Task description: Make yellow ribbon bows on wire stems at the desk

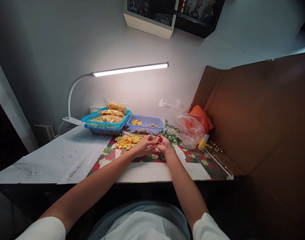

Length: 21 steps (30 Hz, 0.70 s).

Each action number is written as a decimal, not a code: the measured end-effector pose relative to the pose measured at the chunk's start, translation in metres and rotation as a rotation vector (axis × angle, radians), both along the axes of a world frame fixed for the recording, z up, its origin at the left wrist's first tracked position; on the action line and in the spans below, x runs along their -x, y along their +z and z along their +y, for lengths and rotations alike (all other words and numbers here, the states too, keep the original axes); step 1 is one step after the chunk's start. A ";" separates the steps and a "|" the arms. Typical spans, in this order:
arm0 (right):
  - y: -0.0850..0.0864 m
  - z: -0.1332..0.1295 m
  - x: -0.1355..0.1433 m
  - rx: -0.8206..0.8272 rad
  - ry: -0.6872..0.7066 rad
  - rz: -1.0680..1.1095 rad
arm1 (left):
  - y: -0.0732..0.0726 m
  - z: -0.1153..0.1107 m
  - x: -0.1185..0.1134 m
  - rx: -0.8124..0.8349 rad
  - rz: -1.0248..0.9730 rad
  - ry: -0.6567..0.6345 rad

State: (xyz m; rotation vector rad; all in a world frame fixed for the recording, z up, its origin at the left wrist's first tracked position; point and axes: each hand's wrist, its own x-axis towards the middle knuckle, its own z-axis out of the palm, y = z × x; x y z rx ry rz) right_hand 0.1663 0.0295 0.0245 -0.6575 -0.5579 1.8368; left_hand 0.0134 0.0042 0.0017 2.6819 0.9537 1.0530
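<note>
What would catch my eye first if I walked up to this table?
Probably the glowing bar of the lamp, reaching across the wall above the table. Next, perhaps, the heap of yellow pieces on the patterned cover, just left of where the left hand and right hand meet. The orange bag stands out too, against the big cardboard sheet on the right.

Wears a loose, pale top (pixel 142 228), white with a faint blue-green cast (softly creased down the front) and bordered by a rounded, darker grey-blue band (pixel 142 205). Shows a plain white left sleeve (pixel 44 230), short and smooth with a rounded opening, and a matching right sleeve (pixel 208 228), more crumpled at the hem.
</note>
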 end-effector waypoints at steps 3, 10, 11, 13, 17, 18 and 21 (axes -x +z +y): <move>-0.001 0.001 -0.002 0.021 -0.039 -0.010 | 0.000 -0.001 0.001 0.040 0.014 -0.053; -0.003 0.002 -0.006 0.014 -0.113 -0.025 | 0.005 -0.002 0.003 0.227 0.043 -0.135; -0.003 0.002 -0.007 0.005 -0.127 -0.026 | 0.008 0.000 0.007 0.202 0.020 -0.090; -0.004 0.003 -0.007 -0.017 -0.157 -0.028 | 0.015 0.004 0.020 0.105 -0.022 0.093; -0.007 0.004 -0.006 -0.051 -0.198 -0.031 | 0.024 0.011 0.049 0.003 0.185 0.683; -0.008 0.004 -0.006 -0.057 -0.206 -0.031 | 0.025 0.012 0.054 0.034 0.262 0.751; -0.010 0.003 -0.004 -0.107 -0.226 -0.043 | 0.024 0.012 0.058 0.139 0.422 0.791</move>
